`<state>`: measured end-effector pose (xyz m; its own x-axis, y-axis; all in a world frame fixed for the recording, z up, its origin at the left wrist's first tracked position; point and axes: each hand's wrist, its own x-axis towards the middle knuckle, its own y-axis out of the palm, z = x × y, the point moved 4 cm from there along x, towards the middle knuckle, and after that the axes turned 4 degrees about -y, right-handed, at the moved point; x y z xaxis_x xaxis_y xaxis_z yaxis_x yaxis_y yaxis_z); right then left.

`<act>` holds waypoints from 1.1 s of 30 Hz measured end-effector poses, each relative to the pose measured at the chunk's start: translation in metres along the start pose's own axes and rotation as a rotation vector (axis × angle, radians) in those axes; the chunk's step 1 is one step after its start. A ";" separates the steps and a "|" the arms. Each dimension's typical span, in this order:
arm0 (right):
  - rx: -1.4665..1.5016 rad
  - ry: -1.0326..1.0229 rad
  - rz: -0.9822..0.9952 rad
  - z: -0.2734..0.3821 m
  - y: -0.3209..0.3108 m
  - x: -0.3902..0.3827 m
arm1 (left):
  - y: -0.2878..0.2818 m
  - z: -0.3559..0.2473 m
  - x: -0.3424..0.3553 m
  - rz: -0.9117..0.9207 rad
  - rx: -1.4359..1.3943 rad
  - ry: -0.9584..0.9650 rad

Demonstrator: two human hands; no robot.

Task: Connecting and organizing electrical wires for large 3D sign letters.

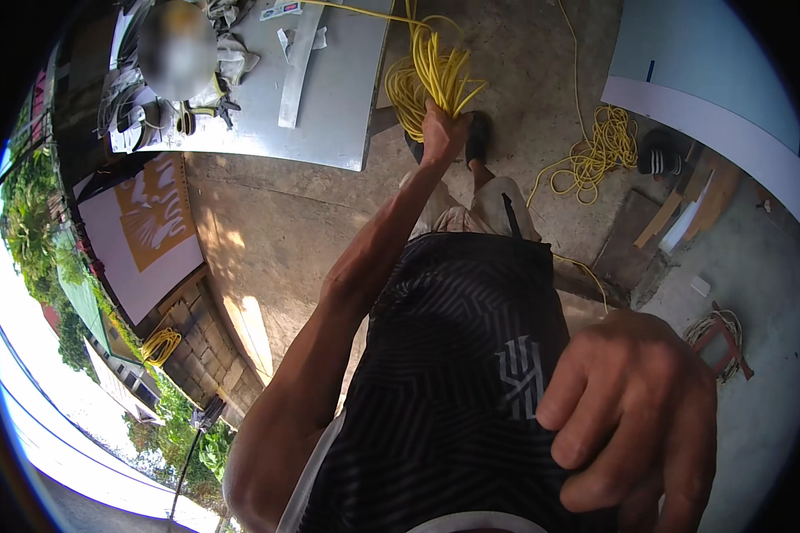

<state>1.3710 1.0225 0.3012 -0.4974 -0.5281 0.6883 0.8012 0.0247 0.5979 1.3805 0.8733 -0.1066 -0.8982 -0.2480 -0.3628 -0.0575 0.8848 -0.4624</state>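
My left hand (444, 133) is stretched out far ahead, its fingers closed around a bundle of looped yellow cord (436, 75). The loops fan out above the fist and hang beyond it, over the ground by my feet. A single strand leads from the bundle leftward across the table's far end. Close to the camera at the lower right is my right hand (636, 404), back of the hand up and fingers curled in. Its palm is hidden, so I cannot make out what it holds, if anything.
A metal-topped table (338, 133) at the upper left bears a flat metal strip (300, 75), pliers-like tools and rags. More yellow cord (600, 160) lies tangled on the floor, right of my legs. A light-blue panel (720, 62) stands at the upper right; wood scraps (662, 218) lie below it.
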 end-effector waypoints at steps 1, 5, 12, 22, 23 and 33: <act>-0.033 0.005 -0.054 -0.002 0.003 0.001 | 0.002 0.003 0.002 0.012 0.002 -0.052; -0.036 -0.019 -0.182 -0.011 0.009 0.001 | 0.005 0.000 -0.001 -0.076 0.094 0.102; -0.359 0.167 -0.197 -0.016 -0.030 -0.005 | 0.016 0.004 -0.004 -0.106 -0.043 0.118; -1.175 0.904 -1.053 -0.061 -0.241 -0.172 | 0.015 -0.043 -0.025 -0.062 0.161 0.191; -1.145 0.952 -1.035 -0.068 -0.242 -0.167 | 0.012 -0.046 -0.025 -0.042 0.085 0.199; -1.941 0.884 -0.768 -0.117 -0.237 -0.186 | 0.000 -0.059 -0.015 0.149 -0.304 -0.078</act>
<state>1.3124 1.0159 -0.0161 -0.9857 -0.1669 -0.0234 0.1202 -0.5992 -0.7915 1.3677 0.9004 -0.0532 -0.8712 -0.1264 -0.4744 -0.0659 0.9876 -0.1422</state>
